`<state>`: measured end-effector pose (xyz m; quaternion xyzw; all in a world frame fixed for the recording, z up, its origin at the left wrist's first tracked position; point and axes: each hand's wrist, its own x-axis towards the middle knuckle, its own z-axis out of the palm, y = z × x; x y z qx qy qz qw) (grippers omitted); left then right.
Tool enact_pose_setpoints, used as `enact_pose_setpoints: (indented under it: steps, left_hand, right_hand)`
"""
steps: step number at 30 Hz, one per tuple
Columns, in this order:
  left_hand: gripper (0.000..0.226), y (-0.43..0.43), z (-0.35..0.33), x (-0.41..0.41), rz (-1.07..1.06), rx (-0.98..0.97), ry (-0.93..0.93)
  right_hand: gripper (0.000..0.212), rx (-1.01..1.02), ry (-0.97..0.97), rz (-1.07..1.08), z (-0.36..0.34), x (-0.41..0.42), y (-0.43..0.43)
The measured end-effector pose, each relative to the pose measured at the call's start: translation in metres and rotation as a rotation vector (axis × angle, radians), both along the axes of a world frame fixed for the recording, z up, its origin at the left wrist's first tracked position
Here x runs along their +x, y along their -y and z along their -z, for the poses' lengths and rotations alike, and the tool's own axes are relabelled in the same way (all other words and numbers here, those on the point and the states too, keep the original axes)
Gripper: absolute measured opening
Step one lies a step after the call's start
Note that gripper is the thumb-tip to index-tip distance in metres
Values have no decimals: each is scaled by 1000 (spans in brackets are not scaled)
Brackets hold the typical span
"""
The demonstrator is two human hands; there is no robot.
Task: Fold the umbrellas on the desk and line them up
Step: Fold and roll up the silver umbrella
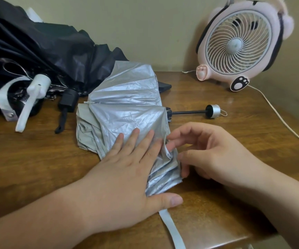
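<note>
**Two hands on the silver umbrella [127, 97]**

The silver umbrella lies in the middle of the wooden desk [37, 168], its canopy half gathered and its round handle [212, 110] pointing right. The left hand [127, 177] presses flat on the canopy with straight fingers. The right hand [213, 153] has curled fingers and pinches a fold at the canopy's edge. A black umbrella [46, 47] lies loose at the back left, and a pink fan [238, 44] stands at the back right.

A: What does the person look like?
B: The left hand [125, 177] and the right hand [215, 155] are bare. Both arms are bare too.
A: And the thumbnail [174, 201]?
B: Short and plain.
</note>
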<state>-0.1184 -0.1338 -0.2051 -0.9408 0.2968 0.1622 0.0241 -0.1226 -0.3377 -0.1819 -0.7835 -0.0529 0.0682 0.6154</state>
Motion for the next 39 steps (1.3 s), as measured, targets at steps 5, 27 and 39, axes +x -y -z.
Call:
enact_pose_setpoints:
  steps: [5,27,39]
  left_hand:
    - [106,0,1,0,3,0,5]
    - [94,0,1,1,22,-2,12]
    - [79,-1,-3,4,80,-142,-11]
  right_hand:
    - [40,-170,48,-71,-1,5,1]
    - [23,-177,34,-140,12,23,15]
    - [17,-477,503,85,-11,25,-9]
